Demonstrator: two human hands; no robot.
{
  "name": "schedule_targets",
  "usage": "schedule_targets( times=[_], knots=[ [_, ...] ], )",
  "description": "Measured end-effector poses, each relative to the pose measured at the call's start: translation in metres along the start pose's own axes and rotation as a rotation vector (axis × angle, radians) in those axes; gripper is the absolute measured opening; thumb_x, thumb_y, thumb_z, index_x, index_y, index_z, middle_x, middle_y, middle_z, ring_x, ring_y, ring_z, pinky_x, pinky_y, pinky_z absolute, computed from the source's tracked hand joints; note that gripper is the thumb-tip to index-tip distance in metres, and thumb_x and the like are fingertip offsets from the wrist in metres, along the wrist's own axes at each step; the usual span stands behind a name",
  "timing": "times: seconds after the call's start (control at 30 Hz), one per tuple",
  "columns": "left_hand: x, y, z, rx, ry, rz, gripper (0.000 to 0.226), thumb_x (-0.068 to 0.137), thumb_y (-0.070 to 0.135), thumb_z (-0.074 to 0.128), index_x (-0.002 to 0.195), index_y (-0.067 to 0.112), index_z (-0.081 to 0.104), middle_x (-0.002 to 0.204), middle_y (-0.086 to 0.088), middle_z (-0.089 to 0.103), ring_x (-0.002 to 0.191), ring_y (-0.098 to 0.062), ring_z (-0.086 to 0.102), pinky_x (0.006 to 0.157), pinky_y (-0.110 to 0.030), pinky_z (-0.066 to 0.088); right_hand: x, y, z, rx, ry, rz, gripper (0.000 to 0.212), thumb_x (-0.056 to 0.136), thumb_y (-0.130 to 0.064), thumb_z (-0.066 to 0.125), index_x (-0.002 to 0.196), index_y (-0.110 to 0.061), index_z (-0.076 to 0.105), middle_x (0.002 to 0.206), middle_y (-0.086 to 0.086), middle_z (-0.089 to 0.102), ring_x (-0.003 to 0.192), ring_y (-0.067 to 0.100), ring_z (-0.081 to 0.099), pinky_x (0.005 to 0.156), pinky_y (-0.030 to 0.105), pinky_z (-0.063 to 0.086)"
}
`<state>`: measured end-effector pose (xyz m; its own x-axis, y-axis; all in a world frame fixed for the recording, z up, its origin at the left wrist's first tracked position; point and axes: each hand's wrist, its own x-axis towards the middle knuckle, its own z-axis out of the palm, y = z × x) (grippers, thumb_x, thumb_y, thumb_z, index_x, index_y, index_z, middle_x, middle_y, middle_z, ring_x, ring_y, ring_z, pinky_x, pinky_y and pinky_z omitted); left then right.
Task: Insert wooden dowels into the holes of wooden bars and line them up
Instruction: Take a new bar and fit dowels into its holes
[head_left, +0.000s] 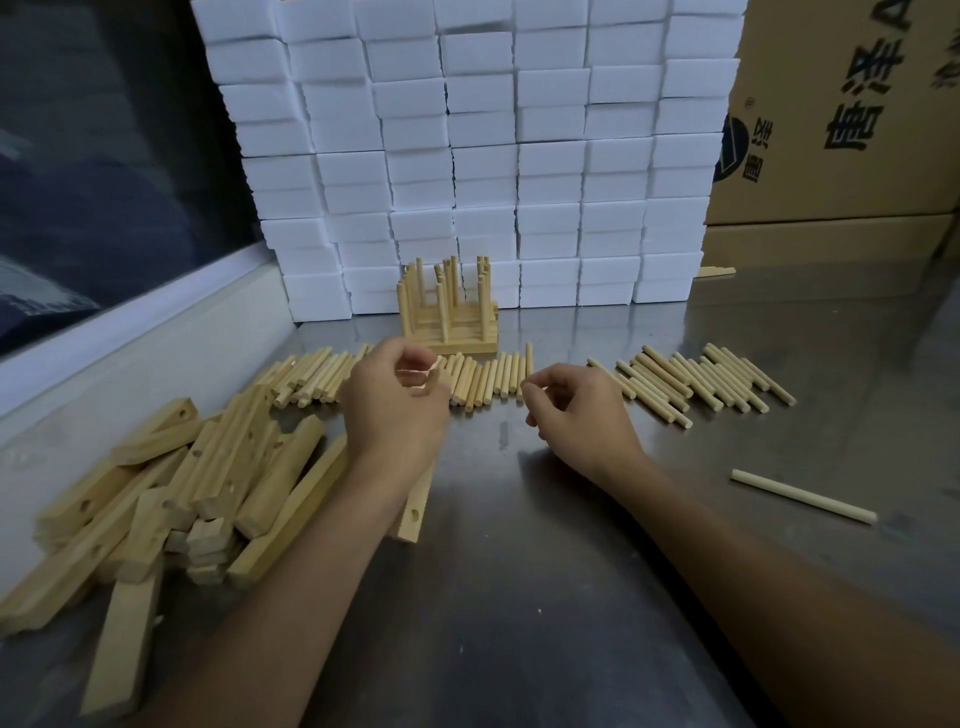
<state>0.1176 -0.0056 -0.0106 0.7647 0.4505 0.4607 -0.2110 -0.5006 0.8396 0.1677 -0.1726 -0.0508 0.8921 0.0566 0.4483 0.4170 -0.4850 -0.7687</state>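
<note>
The left hand (395, 405) and right hand (576, 415) hover loosely curled, grasping nothing, over pale round wooden dowels (488, 379) rowed on the steel table (519, 571); drilled wooden bars (171, 493) lie piled left

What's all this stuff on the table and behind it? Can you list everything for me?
Loose dowels: many, pale wood, in a row across the table's middle.
Single dowel: one, pale, apart at right.
Wooden bars: a heap, tan, drilled, left.
Finished bars: small group, dowels upright, at back.
White blocks: many, stacked behind.
Cardboard boxes: brown, printed, right rear.
Table: one, grey metal.
Left hand: fingers curled, over dowels.
Right hand: fingers curled, beside it.
</note>
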Motion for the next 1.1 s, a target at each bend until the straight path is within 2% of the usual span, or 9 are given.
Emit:
schedule_targets(
  times=[0.17,0.3,0.43,0.53,0.63,0.7,0.83,0.93,1.1],
  knots=[
    [-0.002,-0.003,0.004,-0.425,-0.038,-0.33,0.031,0.069,0.001,0.086,0.086,0.019,0.069,0.085,0.002,0.072,0.079,-0.011,0.071,0.066,-0.021,0.055,-0.011,-0.013,0.002,-0.033,-0.109,-0.164,0.021,0.096,-0.038,0.06,0.1,-0.02,0.071,0.067,-0.003,0.069,0.062,0.011,0.065,0.067,0.039,0.057],
    [-0.006,-0.006,0.008,-0.58,-0.09,-0.472,0.027,0.072,-0.002,0.082,0.092,0.012,0.069,0.081,-0.006,0.075,0.079,-0.023,0.075,0.067,-0.03,0.06,-0.015,-0.029,0.011,0.359,-0.25,0.027,0.036,0.095,-0.035,0.065,0.126,-0.02,0.057,0.078,0.003,0.075,0.069,0.013,0.071,0.065,0.032,0.059],
    [-0.006,-0.012,0.009,-0.582,-0.094,-0.493,0.017,0.079,0.004,0.079,0.091,0.008,0.068,0.083,-0.01,0.076,0.082,-0.028,0.075,0.074,-0.044,0.061,-0.016,-0.035,0.019,0.594,-0.322,0.184,0.038,0.093,-0.02,0.068,0.129,-0.014,0.055,0.084,0.008,0.077,0.075,0.016,0.071,0.066,0.024,0.056],
    [-0.007,-0.012,0.01,-0.521,-0.159,-0.468,0.02,0.081,0.013,0.08,0.097,0.008,0.068,0.088,-0.009,0.076,0.083,-0.027,0.075,0.074,-0.043,0.062,-0.015,-0.032,0.018,0.701,-0.26,0.247,0.032,0.092,-0.012,0.069,0.123,-0.013,0.059,0.085,0.013,0.076,0.077,0.022,0.069,0.068,0.027,0.056],
    [-0.009,-0.011,0.009,-0.455,-0.409,-0.457,0.034,0.083,0.026,0.079,0.111,0.011,0.066,0.096,-0.012,0.075,0.077,-0.027,0.074,0.067,-0.04,0.061,-0.011,-0.029,0.016,0.78,-0.198,0.288,0.03,0.09,-0.007,0.071,0.116,-0.017,0.06,0.078,0.004,0.074,0.074,0.02,0.068,0.072,0.031,0.059],
    [-0.01,-0.012,0.008,-0.343,-0.533,-0.371,0.035,0.089,0.032,0.072,0.118,0.014,0.064,0.092,-0.011,0.075,0.06,-0.023,0.069,0.058,-0.034,0.055,-0.01,-0.027,0.015,0.809,-0.178,0.314,0.033,0.088,-0.003,0.072,0.116,-0.015,0.061,0.077,0.001,0.071,0.073,0.02,0.067,0.07,0.029,0.058],
    [-0.008,-0.017,0.006,-0.228,-0.558,-0.247,0.017,0.096,0.031,0.062,0.11,0.022,0.068,0.07,-0.009,0.073,0.043,-0.017,0.052,0.054,-0.034,0.043,-0.011,-0.029,0.018,0.659,-0.159,0.284,0.029,0.09,-0.011,0.071,0.117,-0.014,0.061,0.089,0.008,0.068,0.064,0.013,0.067,0.058,0.022,0.053],
    [-0.007,-0.02,0.005,-0.261,-0.536,-0.311,0.017,0.1,0.024,0.057,0.109,0.014,0.068,0.076,-0.001,0.075,0.042,-0.015,0.052,0.042,-0.025,0.042,-0.011,-0.027,0.017,0.57,-0.137,0.251,0.013,0.098,-0.024,0.062,0.105,-0.014,0.065,0.091,0.011,0.072,0.056,0.013,0.063,0.054,0.023,0.051],
    [-0.003,-0.025,0.006,-0.382,-0.428,-0.459,0.012,0.096,0.019,0.062,0.105,0.011,0.065,0.08,-0.003,0.075,0.045,-0.018,0.055,0.04,-0.025,0.043,-0.003,-0.005,0.009,-0.123,-0.019,-0.019,0.016,0.097,-0.029,0.058,0.101,-0.018,0.068,0.088,-0.004,0.068,0.081,0.012,0.065,0.074,0.031,0.056]
  ],
)
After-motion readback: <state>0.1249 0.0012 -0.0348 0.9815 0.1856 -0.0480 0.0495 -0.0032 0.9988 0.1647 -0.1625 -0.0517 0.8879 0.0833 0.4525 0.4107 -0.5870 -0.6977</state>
